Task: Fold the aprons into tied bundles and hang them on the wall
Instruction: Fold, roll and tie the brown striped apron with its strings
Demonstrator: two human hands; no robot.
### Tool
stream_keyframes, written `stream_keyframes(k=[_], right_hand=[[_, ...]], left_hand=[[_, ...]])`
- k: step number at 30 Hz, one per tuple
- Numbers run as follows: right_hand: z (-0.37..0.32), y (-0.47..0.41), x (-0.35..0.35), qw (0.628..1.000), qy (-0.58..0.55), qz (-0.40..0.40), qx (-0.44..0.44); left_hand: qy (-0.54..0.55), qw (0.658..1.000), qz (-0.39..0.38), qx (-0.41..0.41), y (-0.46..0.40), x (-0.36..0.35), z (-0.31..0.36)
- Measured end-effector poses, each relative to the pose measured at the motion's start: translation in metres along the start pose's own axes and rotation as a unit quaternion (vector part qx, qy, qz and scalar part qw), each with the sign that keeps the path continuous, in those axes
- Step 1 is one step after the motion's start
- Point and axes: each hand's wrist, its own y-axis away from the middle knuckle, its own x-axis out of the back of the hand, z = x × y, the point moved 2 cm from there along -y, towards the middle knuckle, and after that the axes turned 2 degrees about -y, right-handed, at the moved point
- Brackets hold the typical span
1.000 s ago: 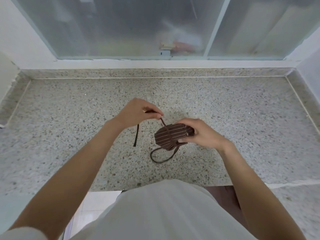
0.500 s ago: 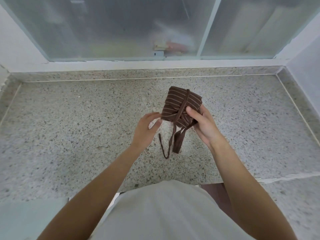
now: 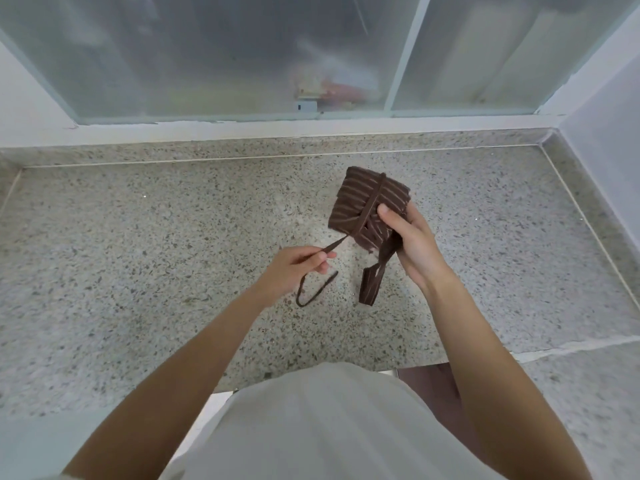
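A brown apron with thin pale stripes is folded into a small bundle [image 3: 363,202], held up above the speckled stone counter [image 3: 138,237]. My right hand [image 3: 412,244] grips the bundle from its right side, thumb across the front. A thin brown strap [image 3: 372,199] runs over the bundle and down to my left hand [image 3: 298,268], which pinches it and holds it taut. The strap's loose end [image 3: 311,296] loops below my left hand. A wider striped strap [image 3: 370,285] hangs down from under the bundle.
A frosted sliding window [image 3: 242,53] with a white sill runs along the back of the counter. White walls close in at the left and right. The counter's front edge lies just before my white shirt [image 3: 329,427].
The bundle was lifted off the counter and turned upright. My left hand let go, then took the thin strap again and drew it down and left, taut.
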Motion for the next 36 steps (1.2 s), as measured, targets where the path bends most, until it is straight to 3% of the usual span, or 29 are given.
stream_keyframes(k=[2, 6, 10, 13, 17, 21, 23, 29, 34, 36], right_hand=[[0.002, 0.001, 0.003, 0.991, 0.095, -0.092, 0.002], [0.009, 0.004, -0.006, 0.932, 0.261, -0.249, -0.019], [0.023, -0.008, -0.014, 0.893, 0.354, -0.278, -0.029], [0.035, -0.024, -0.013, 0.890, 0.402, -0.213, -0.019], [0.047, -0.049, -0.024, 0.935, 0.347, -0.068, -0.024], [0.072, -0.073, -0.053, 0.968, 0.239, -0.039, -0.062], [0.086, -0.086, -0.062, 0.973, 0.216, -0.018, -0.075], [0.117, -0.123, -0.059, 0.975, 0.210, 0.002, -0.079], [0.121, -0.140, -0.040, 0.957, 0.283, 0.005, -0.061], [0.122, -0.143, -0.034, 0.950, 0.300, 0.041, -0.071]], left_hand=[[-0.111, 0.994, 0.007, 0.002, -0.012, 0.020, -0.007], [-0.309, 0.951, 0.013, -0.031, -0.037, 0.053, 0.016], [-0.482, 0.870, -0.006, -0.105, -0.047, 0.062, 0.060], [-0.520, 0.845, 0.037, -0.124, -0.047, 0.061, 0.068], [-0.443, 0.873, 0.179, -0.099, -0.035, 0.057, 0.049], [-0.271, 0.923, 0.267, -0.058, -0.032, 0.062, 0.019], [-0.208, 0.938, 0.278, -0.015, -0.041, 0.067, 0.001], [-0.163, 0.957, 0.236, 0.040, -0.098, 0.058, -0.042], [-0.183, 0.954, 0.239, 0.011, -0.131, 0.043, -0.047], [-0.208, 0.949, 0.236, -0.004, -0.134, 0.038, -0.049]])
